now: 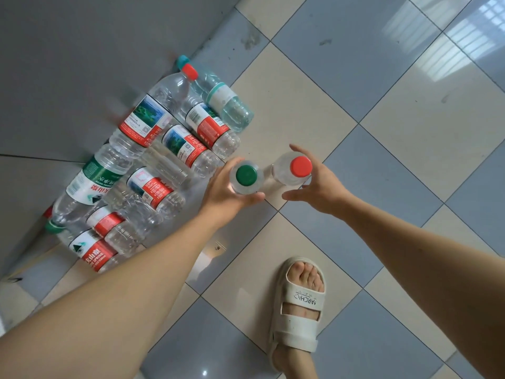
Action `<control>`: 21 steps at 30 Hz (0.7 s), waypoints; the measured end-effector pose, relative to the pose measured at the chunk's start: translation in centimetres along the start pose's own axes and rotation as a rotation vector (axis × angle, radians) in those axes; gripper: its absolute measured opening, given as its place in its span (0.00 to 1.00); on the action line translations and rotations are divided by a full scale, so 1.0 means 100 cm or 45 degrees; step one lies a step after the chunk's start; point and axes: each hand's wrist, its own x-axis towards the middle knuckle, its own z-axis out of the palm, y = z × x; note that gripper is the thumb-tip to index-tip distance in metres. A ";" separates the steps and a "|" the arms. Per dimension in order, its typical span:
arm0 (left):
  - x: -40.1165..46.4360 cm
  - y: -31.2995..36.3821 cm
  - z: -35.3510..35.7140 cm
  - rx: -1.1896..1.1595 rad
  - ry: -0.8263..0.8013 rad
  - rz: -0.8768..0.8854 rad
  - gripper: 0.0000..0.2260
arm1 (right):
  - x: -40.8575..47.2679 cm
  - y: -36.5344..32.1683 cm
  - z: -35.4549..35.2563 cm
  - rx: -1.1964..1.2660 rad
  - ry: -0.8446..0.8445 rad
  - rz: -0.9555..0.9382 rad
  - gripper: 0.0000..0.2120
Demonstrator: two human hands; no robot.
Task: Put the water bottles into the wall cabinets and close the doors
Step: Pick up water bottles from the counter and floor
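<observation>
Two clear water bottles stand upright on the tiled floor, seen from above. My left hand [222, 194] grips the green-capped bottle [246, 175] around its shoulder. My right hand [318, 187] grips the red-capped bottle [300, 166] just to the right of it. Several more water bottles [153, 160] with red or green labels lie on their sides in a pile on the floor to the left, against the grey wall. The wall cabinets are not in view.
A grey wall [82, 64] runs along the upper left. Blue and beige floor tiles [382, 119] spread to the right. My foot in a beige sandal [300, 305] stands on the floor below the hands.
</observation>
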 end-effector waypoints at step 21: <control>-0.123 0.093 -0.134 -0.276 0.310 -0.066 0.18 | -0.099 -0.182 -0.011 0.113 0.119 -0.133 0.31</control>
